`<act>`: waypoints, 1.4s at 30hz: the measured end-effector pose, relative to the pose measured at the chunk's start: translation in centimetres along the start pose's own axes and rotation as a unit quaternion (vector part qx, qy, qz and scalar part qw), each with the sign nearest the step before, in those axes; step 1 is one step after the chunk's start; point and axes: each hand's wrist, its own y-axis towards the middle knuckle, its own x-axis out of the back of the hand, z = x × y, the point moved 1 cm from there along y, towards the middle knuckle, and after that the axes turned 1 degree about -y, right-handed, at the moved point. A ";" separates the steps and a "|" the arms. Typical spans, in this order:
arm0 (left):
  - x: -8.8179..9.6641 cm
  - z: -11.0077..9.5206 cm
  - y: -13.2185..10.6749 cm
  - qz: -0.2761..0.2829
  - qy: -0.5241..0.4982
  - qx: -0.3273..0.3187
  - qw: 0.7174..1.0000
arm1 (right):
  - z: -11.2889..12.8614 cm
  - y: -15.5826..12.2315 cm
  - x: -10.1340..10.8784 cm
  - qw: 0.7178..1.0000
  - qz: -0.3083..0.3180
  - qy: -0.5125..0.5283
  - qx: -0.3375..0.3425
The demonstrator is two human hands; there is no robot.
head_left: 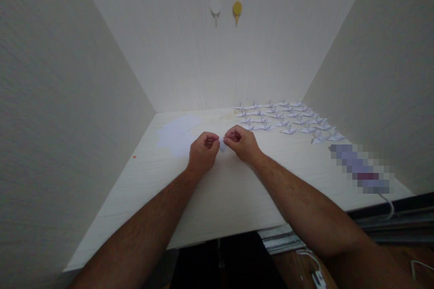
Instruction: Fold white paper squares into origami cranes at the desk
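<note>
A small folded piece of white paper point(222, 145) is pinched between my two hands, held just over the table. My left hand point(204, 151) grips its left side between thumb and fingertips. On the other side, the thumb and fingers of my right hand point(241, 142) close on its right edge. The fingers cover part of the paper, so its full shape is hidden. White sheets of paper point(176, 133) lie spread on the table just left of my left hand. Several folded paper cranes point(288, 130) stand in rows beyond my right hand.
The pale table point(217, 207) is boxed in by walls at the back and both sides. A blurred-out long object point(359, 169) with a cord lies near the right edge. A white hook point(215, 7) and a yellow hook point(237, 8) are on the back wall.
</note>
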 end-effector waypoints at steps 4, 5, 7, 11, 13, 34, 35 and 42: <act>0.0 0.3 0.1 0.018 -0.015 0.016 1.000 | -0.1 0.2 -0.1 0.997 0.007 0.065 -0.039; 0.0 0.4 0.2 0.030 -0.011 0.019 0.999 | -0.1 0.3 0.0 0.996 0.011 0.074 -0.049; 0.0 0.5 0.3 0.056 -0.008 0.023 0.998 | -0.1 0.3 0.1 0.994 0.020 0.086 -0.067; 0.0 0.7 0.4 0.103 -0.045 0.051 0.992 | -0.1 0.3 0.1 0.989 0.052 0.104 -0.091; 0.0 0.8 0.5 0.125 -0.089 0.088 0.984 | -0.1 0.4 0.1 0.986 0.061 0.114 -0.106; 0.6 1.2 1.1 0.054 -0.330 0.265 0.904 | 0.9 -0.6 -0.1 0.996 -0.028 -0.040 0.069; 0.5 1.2 1.1 0.061 -0.322 0.257 0.909 | 1.0 -0.6 -0.1 0.996 -0.030 -0.041 0.069; 0.4 1.0 0.8 0.089 -0.271 0.230 0.930 | 1.1 -0.4 -0.1 0.995 -0.040 -0.050 0.081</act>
